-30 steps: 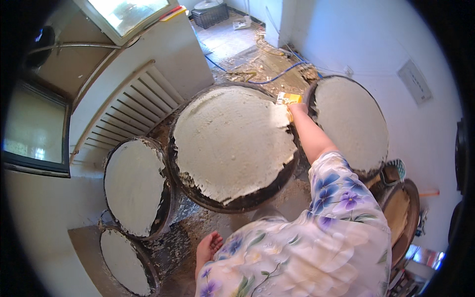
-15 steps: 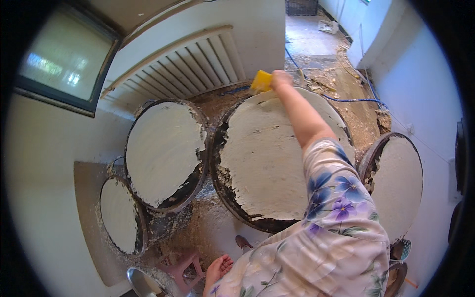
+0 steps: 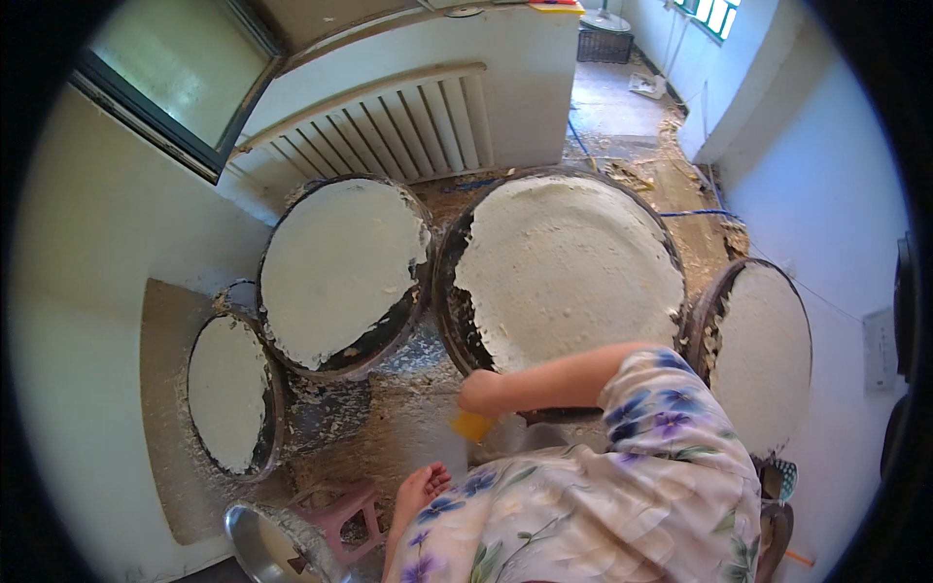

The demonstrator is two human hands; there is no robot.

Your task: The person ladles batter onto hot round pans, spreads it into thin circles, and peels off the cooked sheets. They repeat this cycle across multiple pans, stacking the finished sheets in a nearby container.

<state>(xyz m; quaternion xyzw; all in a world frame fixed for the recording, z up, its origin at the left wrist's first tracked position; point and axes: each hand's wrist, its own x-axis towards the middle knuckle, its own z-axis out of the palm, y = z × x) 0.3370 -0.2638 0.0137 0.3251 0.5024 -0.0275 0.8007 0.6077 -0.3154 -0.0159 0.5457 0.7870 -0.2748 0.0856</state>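
My right hand [image 3: 479, 393] is closed on a yellow scraper [image 3: 472, 426], held just off the near edge of the biggest round dark pan [image 3: 449, 309]. A pale, batter-like layer [image 3: 573, 267] covers most of that pan, ragged along its left side. The scraper's blade points down toward the floor and is partly hidden. Lower down, beside my body, my left hand [image 3: 418, 488] hangs with loosely bent fingers and nothing visible in it. My right forearm crosses over the pan's near rim.
Two more coated round pans, a medium one [image 3: 377, 342] and a small one [image 3: 264, 449], stand left; another [image 3: 702, 325] is at the right. A pink stool [image 3: 362, 527] and metal basin [image 3: 236, 540] sit lower left. A radiator [image 3: 408, 126] and blue hose [image 3: 695, 213] lie beyond.
My right hand with the yellow scraper has come from the big pan's far edge back to its near edge, elbow now bent. My view has shifted slightly.
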